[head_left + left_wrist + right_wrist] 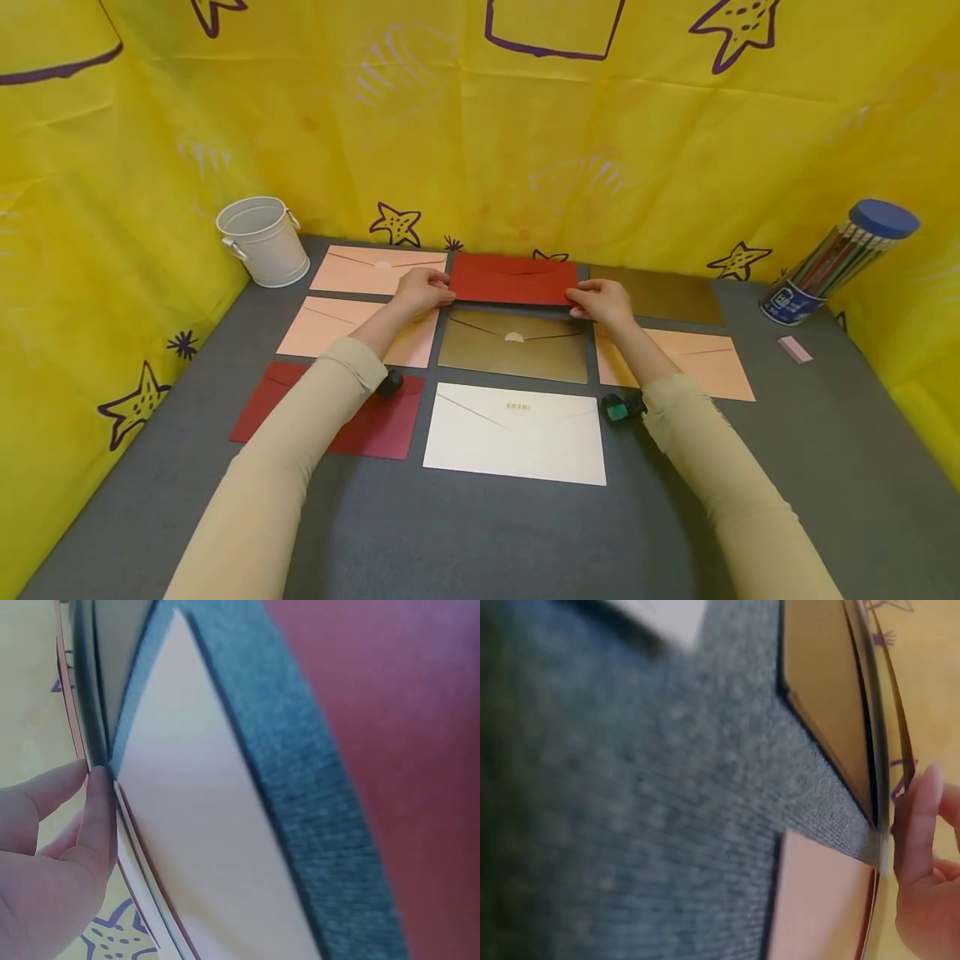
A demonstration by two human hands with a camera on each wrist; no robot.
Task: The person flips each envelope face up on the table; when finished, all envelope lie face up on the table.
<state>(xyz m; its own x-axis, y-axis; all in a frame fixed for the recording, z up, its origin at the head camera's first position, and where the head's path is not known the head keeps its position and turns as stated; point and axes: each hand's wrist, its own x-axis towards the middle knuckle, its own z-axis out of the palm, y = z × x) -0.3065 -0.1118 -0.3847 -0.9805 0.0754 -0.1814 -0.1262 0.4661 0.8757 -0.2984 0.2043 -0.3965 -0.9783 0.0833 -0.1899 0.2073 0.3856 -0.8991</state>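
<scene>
Both hands hold a red envelope [513, 283] at the middle of the back row. My left hand [423, 292] pinches its lower left corner between thumb and fingers. At the lower right corner, my right hand [603, 302] pinches it the same way. Just in front of the red envelope lies a gold envelope [510, 354] with a round seal on its flap. Peach envelopes lie partly beneath the left forearm [378, 325] and right forearm [637, 350]. The wrist views show the left fingers [97, 817] and right fingers [922, 817] at the envelope's edge.
A white envelope [517, 442] and a dark red one [375, 425] lie in front. Another peach envelope [360, 271] and a brown one [667, 297] flank the back row. A white bucket [266, 246], a pencil tub [795, 302] and a pink eraser [795, 349] stand around.
</scene>
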